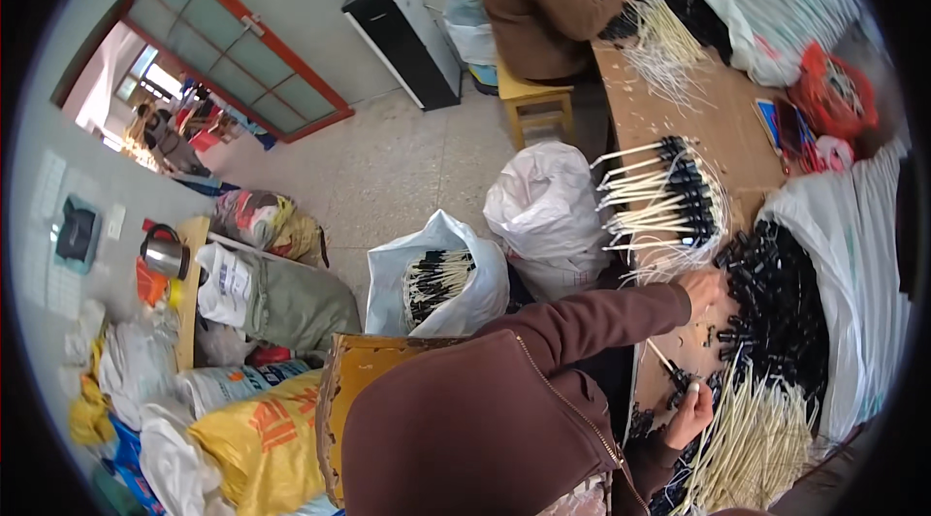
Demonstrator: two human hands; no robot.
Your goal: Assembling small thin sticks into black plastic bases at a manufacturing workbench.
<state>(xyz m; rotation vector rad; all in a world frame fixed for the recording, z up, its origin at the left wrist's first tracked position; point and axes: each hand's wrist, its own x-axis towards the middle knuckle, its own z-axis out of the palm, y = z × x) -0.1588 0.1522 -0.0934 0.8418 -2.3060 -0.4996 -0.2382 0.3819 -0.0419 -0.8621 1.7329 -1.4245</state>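
Note:
My left hand [706, 295] is at the edge of a heap of small black plastic fittings [776, 293]. Its fingers look bent together, and what they pinch, if anything, is hidden. Lower down, my right hand [690, 414] grips a thin cream stick with a black fitting [676, 372] on it, its pale end pointing up and left. Beside that hand lies a big bundle of loose cream sticks [752, 443]. Beyond my left hand, a row of cream sticks with black fittings [669, 201] lies across the table's near edge, with thin white strands around it.
The brown table [645, 118] runs along the right, with white sacks [844, 244] behind the heap. An open white sack [388, 274] of similar sticks and a tied white bag [548, 201] stand on the floor. Another person [543, 7] works at the far end, near a red bag [832, 94].

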